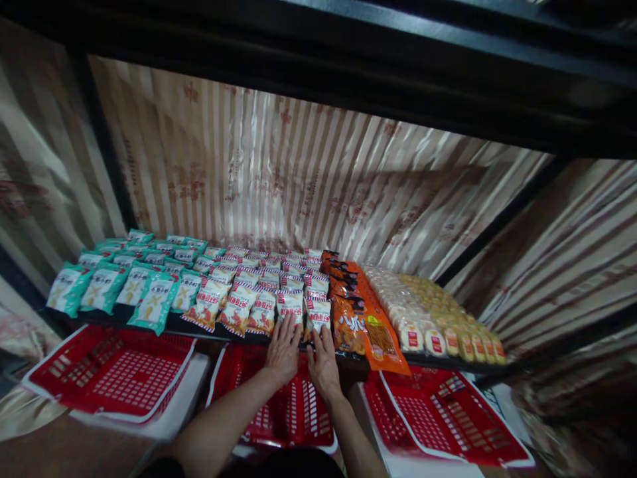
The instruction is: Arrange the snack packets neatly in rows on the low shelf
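Observation:
My left hand (284,350) lies with its fingers outstretched on the lower front of a white-and-orange snack bag (290,307) in the front row. Just to its right, my right hand (322,362) rests its extended fingers against the neighbouring snack bag (318,315). Neither hand is wrapped round a bag. Several more bags of this kind stand in rows behind and to the left, such as the bag (235,308) near the shelf edge. Orange snack packets (348,323) lean close by on the right.
Teal snack bags (155,299) fill the shelf's left end. Round packaged cakes (412,336) and yellow ones (465,346) line the right. Red baskets stand below: left (119,375), middle (259,421) and right (448,415). A dark shelf beam (318,73) crosses overhead; striped cloth (279,172) hangs behind.

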Action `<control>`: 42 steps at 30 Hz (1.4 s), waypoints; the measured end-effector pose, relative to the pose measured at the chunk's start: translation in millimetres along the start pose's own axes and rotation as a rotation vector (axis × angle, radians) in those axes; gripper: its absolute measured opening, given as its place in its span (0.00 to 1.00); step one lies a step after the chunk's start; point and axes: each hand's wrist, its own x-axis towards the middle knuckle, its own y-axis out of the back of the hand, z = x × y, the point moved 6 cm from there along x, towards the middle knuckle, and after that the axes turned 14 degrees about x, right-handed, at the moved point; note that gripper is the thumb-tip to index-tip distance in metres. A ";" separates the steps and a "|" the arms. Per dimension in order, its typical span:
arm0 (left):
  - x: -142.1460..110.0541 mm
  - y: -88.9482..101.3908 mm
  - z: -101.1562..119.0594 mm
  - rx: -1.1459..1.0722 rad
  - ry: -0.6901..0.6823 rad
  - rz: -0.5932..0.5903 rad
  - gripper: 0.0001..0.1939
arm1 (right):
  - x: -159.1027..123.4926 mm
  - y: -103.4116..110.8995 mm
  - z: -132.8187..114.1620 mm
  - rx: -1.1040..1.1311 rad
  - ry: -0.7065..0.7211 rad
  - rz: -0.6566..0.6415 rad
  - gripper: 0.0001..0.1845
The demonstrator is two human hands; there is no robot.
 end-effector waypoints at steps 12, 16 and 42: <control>0.3 5.1 -4.0 -0.080 -0.003 0.113 0.32 | 8.1 1.1 0.3 0.034 -0.030 0.124 0.27; 7.3 11.4 -7.0 -0.121 0.072 0.099 0.30 | 7.1 0.7 4.2 0.010 -0.048 0.167 0.27; 23.2 22.0 -30.7 -0.199 0.078 -0.044 0.31 | 28.6 7.6 -2.2 -0.132 -0.189 0.217 0.31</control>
